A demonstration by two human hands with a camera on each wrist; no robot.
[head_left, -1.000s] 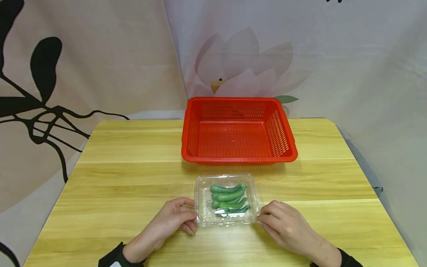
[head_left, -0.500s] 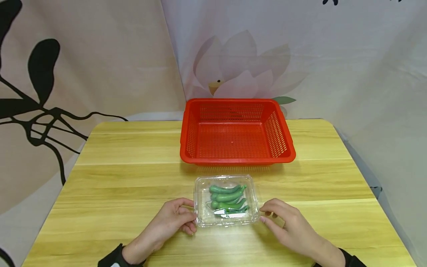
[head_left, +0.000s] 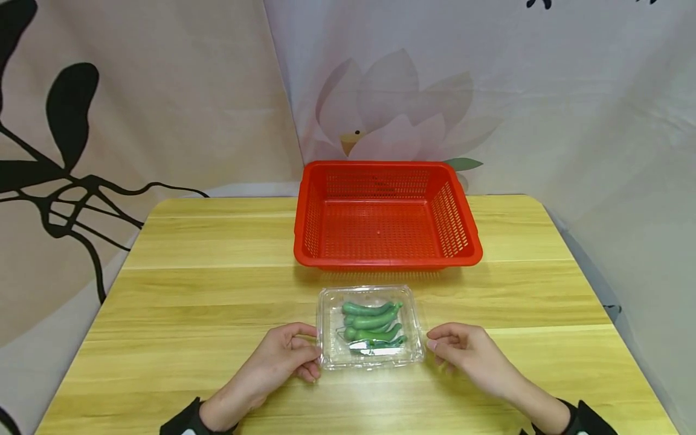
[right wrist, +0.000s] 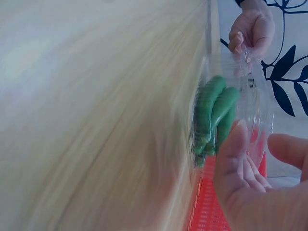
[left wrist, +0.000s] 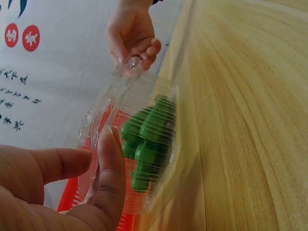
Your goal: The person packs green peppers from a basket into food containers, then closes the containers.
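A clear plastic clamshell box [head_left: 333, 317] sits on the table with its lid down. Through it show several long, curved green vegetables [head_left: 373, 319], smooth and tapered at one end. On the box's left side, my left hand [head_left: 285, 356] pinches the rim, thumb on the near side; the left wrist view has its thumb and forefinger [left wrist: 109, 178] around the edge. At the right side, my right hand [head_left: 470, 356] holds nothing, its fingertips close beside the box wall. The right wrist view shows a gap between that hand's thumb [right wrist: 286, 148] and forefinger.
A red perforated plastic basket [head_left: 388, 261] stands just behind the box, toward the table's far edge. The wooden table [head_left: 190, 290] extends to both sides. A printed cloth backdrop [head_left: 217, 90] hangs behind it.
My right hand has loosened from the box's near right corner and drawn slightly right, its thumb and fingers spreading. The left hand and the box stay in place.
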